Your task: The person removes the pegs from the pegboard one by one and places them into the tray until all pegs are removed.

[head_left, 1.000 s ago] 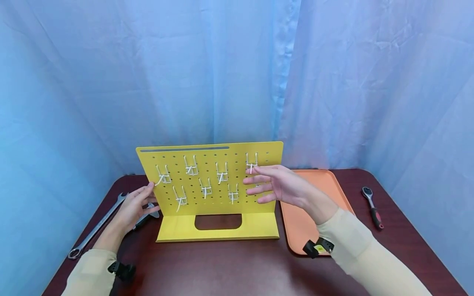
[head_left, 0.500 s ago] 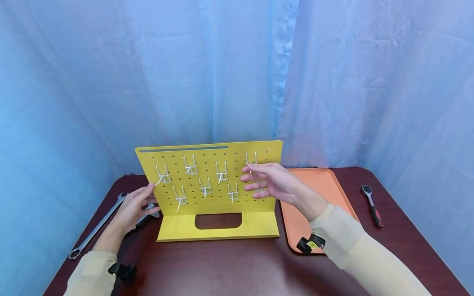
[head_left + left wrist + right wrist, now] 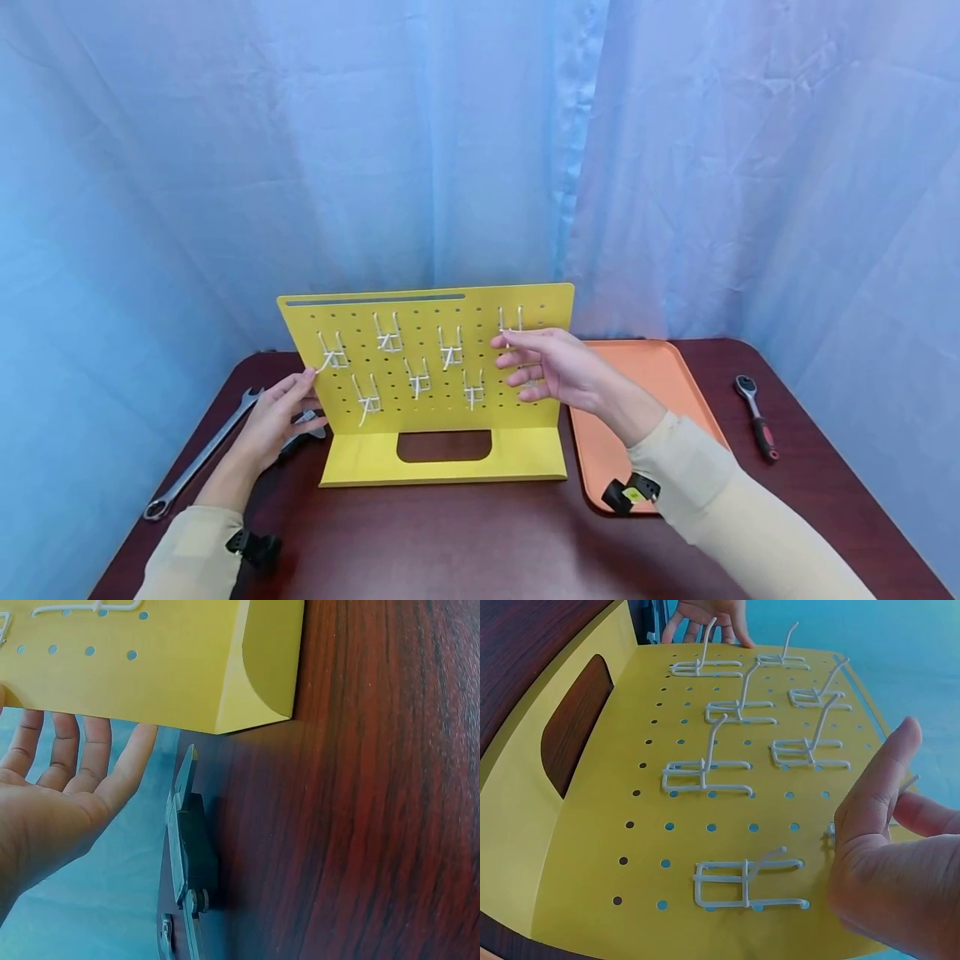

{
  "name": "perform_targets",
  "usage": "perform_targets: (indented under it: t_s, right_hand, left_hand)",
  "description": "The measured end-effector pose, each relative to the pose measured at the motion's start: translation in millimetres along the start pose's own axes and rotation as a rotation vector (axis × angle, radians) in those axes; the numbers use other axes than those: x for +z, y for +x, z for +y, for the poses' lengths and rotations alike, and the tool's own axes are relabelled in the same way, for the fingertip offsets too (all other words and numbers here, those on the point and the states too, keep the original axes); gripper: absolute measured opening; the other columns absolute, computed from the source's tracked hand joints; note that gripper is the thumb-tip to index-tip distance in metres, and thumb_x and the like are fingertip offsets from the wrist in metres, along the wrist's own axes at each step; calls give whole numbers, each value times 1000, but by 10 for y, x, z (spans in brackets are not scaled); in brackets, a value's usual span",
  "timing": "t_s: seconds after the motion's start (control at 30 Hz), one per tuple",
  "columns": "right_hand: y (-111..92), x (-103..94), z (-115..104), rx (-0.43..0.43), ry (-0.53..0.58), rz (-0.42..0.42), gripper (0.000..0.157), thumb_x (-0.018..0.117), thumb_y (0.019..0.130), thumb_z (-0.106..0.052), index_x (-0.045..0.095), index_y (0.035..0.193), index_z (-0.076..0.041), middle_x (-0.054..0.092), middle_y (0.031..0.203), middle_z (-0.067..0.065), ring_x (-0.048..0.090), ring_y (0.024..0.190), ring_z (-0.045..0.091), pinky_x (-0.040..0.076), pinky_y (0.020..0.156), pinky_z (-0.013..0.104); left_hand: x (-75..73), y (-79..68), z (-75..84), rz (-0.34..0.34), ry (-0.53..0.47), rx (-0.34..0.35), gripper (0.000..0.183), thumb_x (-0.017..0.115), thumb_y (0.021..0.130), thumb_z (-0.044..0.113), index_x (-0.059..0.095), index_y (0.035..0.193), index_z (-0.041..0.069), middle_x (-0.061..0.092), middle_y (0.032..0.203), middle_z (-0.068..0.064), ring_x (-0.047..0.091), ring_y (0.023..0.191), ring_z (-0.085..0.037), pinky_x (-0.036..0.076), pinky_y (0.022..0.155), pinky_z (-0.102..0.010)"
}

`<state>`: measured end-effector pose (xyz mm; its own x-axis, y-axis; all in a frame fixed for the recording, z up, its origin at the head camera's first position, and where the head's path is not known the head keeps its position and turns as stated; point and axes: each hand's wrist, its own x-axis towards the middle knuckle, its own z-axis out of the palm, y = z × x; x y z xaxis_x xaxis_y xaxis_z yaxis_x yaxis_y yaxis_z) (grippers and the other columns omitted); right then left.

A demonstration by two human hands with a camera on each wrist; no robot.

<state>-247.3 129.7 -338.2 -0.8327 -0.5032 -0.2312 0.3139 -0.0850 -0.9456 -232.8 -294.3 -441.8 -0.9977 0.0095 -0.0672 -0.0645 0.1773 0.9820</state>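
Yellow pegboard (image 3: 444, 395) upright on tabletop (image 3: 450, 542), nearer left edge than right. Left hand (image 3: 276, 421) grips the board's left edge, thumb in front, fingers behind; right hand (image 3: 566, 367) loose, fingers parted at upper-right white hook (image 3: 521, 318), contact unclear.

The left sleeve (image 3: 191, 557) and right sleeve (image 3: 757, 500), both of plain cream fabric, end at the wrists, leaving the left hand (image 3: 275, 421) and right hand (image 3: 566, 371) bare. A compact black left camera (image 3: 263, 551) is mounted on a black left strap (image 3: 237, 541); a matching right camera (image 3: 616, 498) and black right strap (image 3: 643, 482) are worn on the other sleeve, where a small bright yellow label (image 3: 633, 495) stands out against the dark casing.
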Motion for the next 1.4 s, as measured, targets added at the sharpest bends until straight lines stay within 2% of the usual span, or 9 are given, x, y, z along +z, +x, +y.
perform_targets:
  t_s: [0.17, 0.37, 0.73, 0.97, 1.1, 1.23, 1.4]
  right_hand:
    - [-4, 1, -16, -3, 2, 3, 43, 60, 104, -28, 56, 135, 3, 70, 99, 2, 66, 70, 14, 56, 57, 28]
    - [-13, 16, -27, 0, 8, 10, 44, 59, 105, -23, 53, 138, 5, 69, 91, -1, 64, 68, 13, 55, 57, 26]
    - [-37, 26, -7, -8, 14, 5, 44, 59, 105, -23, 53, 138, 6, 72, 103, 2, 66, 73, 12, 55, 58, 25]
    - [-85, 26, -17, -22, 7, 4, 45, 60, 104, -22, 52, 139, 6, 71, 105, 3, 65, 75, 13, 54, 59, 24]
    - [-141, -15, -26, -26, -52, 7, 47, 60, 104, -23, 52, 140, 6, 71, 106, 4, 64, 76, 14, 54, 59, 26]
    - [-227, -86, -27, -28, -161, -7, 48, 62, 103, -24, 54, 138, 7, 71, 109, 8, 66, 77, 15, 58, 61, 31]
    - [-348, -196, -36, -105, -255, -1, 50, 66, 101, -24, 56, 135, 11, 70, 110, 14, 68, 77, 17, 62, 69, 40]
  left_hand:
    - [7, 1, 0, 0, 0, -12, 60, 53, 100, 58, 56, 134, 8, 66, 119, -11, 66, 105, -20, 57, 89, -44]
    - [8, -5, 10, 6, 7, -15, 63, 53, 100, 59, 55, 135, 6, 65, 119, -13, 65, 105, -22, 58, 88, -43]
    - [32, -21, 26, 14, 45, -27, 71, 50, 100, 62, 51, 142, 4, 60, 129, -22, 62, 112, -29, 57, 90, -44]
    - [35, -19, 41, 26, 35, -34, 71, 51, 99, 62, 53, 138, 3, 61, 124, -21, 63, 109, -27, 58, 88, -43]
    - [27, -15, 40, 33, 29, -37, 71, 52, 99, 62, 53, 138, 3, 60, 124, -22, 62, 110, -28, 58, 88, -42]
    - [27, -22, 35, 37, 25, -44, 71, 52, 98, 63, 53, 138, 4, 60, 123, -21, 62, 109, -26, 58, 88, -42]
    - [36, -23, 9, 32, 5, -48, 70, 53, 98, 63, 55, 136, 5, 63, 121, -16, 64, 108, -25, 58, 88, -42]
